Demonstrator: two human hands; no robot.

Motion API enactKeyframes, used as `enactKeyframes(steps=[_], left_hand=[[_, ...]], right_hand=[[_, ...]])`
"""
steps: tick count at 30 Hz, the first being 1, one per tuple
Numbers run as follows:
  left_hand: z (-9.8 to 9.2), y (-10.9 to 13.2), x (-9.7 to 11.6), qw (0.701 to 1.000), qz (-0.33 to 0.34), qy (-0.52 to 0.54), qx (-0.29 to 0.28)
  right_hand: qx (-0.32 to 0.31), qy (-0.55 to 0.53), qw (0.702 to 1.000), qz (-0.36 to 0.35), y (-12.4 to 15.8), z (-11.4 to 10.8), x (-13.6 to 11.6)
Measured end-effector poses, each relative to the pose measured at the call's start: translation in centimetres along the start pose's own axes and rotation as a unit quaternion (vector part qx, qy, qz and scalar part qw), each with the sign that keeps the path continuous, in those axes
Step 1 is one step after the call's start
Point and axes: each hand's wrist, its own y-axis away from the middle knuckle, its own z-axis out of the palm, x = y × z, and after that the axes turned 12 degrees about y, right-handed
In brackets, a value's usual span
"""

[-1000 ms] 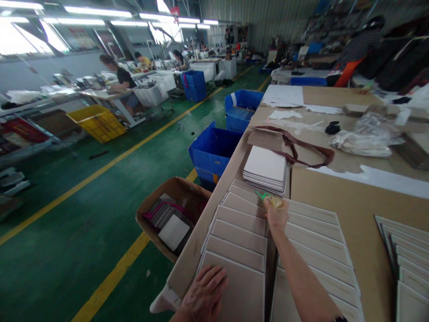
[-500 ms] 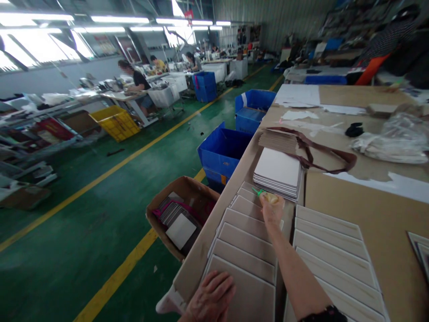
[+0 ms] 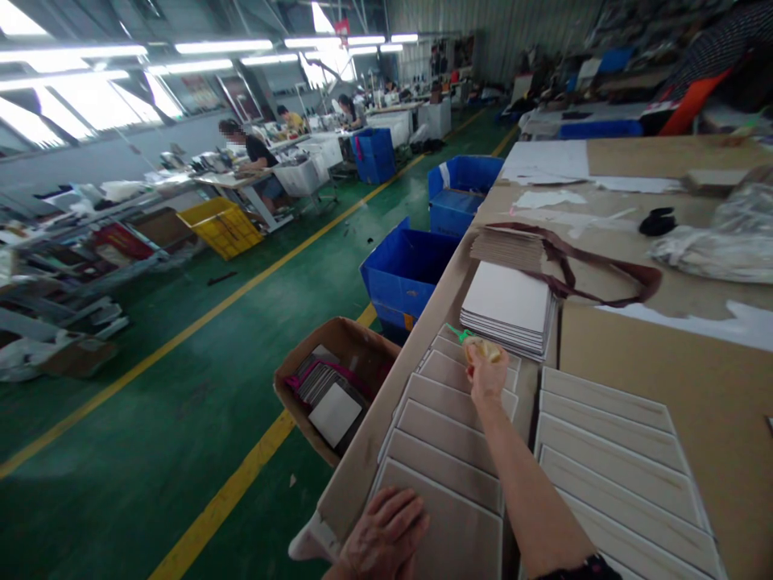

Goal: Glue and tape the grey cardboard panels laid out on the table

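My right hand [image 3: 488, 374] grips a soft, yellowish squeeze bottle [image 3: 485, 350] with a green nozzle. The nozzle tip points left over the far end of a row of overlapping beige panels [image 3: 447, 451]. My left hand [image 3: 391, 528] lies flat on the nearest panel of that row, fingers stretched out. A second overlapping row of pale-edged panels [image 3: 616, 451] lies to the right of my right forearm, with darker streaks along their edges. Just beyond the bottle sits a neat stack of white-topped panels [image 3: 507, 300].
A brown strap [image 3: 604, 282] lies by a further stack of boards [image 3: 510, 246]. Left of the table stand a cardboard box [image 3: 338, 379] holding panels and blue bins [image 3: 411, 266]. Clear plastic [image 3: 718, 242] lies at the right. People sit at machines far left.
My right hand and the bottle have shifted slightly left across the far end of the row. My left hand stays on the nearest panel. The camera view has turned slightly left.
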Motion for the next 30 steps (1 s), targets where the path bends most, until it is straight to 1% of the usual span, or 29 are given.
enactKeyframes(steps=[2, 7, 9, 11, 14, 16, 19, 22, 26, 30], left_hand=[[-0.1, -0.1, 0.1, 1.0, 0.008, -0.011, -0.012], [-0.2, -0.1, -0.2, 1.0, 0.024, -0.019, -0.006], [-0.2, -0.1, -0.4, 0.999, 0.035, -0.022, -0.003], [-0.1, 0.0, -0.8, 0.999, 0.045, -0.028, 0.004], [0.1, 0.2, -1.2, 0.998, 0.059, -0.033, 0.015], [0.1, 0.2, -1.3, 0.997, 0.066, -0.03, 0.023], [0.1, 0.2, -1.4, 0.997, 0.063, -0.019, 0.037], [0.2, 0.2, -1.4, 0.997, 0.056, -0.004, 0.054], [0.3, 0.1, -1.5, 0.996, 0.061, 0.001, 0.063], [0.1, 0.1, -1.4, 0.996, 0.057, 0.007, 0.065]], right_hand=[[0.015, -0.026, 1.0, 0.004, 0.6, -2.6, -0.3], [0.067, -0.102, 0.993, 0.003, 2.5, -10.9, -0.4], [0.095, -0.093, 0.991, 0.007, 3.4, -13.2, -0.2], [0.126, -0.075, 0.989, 0.015, 4.1, -14.6, 0.1], [0.16, -0.046, 0.986, 0.027, 4.9, -14.9, 0.7], [0.165, -0.014, 0.986, 0.014, 5.0, -14.5, 1.3], [0.17, 0.071, 0.983, -0.02, 5.0, -13.8, 2.2], [0.182, 0.147, 0.972, -0.03, 4.7, -13.3, 2.7], [0.189, 0.218, 0.957, -0.014, 4.3, -12.9, 2.2], [0.185, 0.25, 0.95, -0.004, 4.3, -12.5, 1.3]])
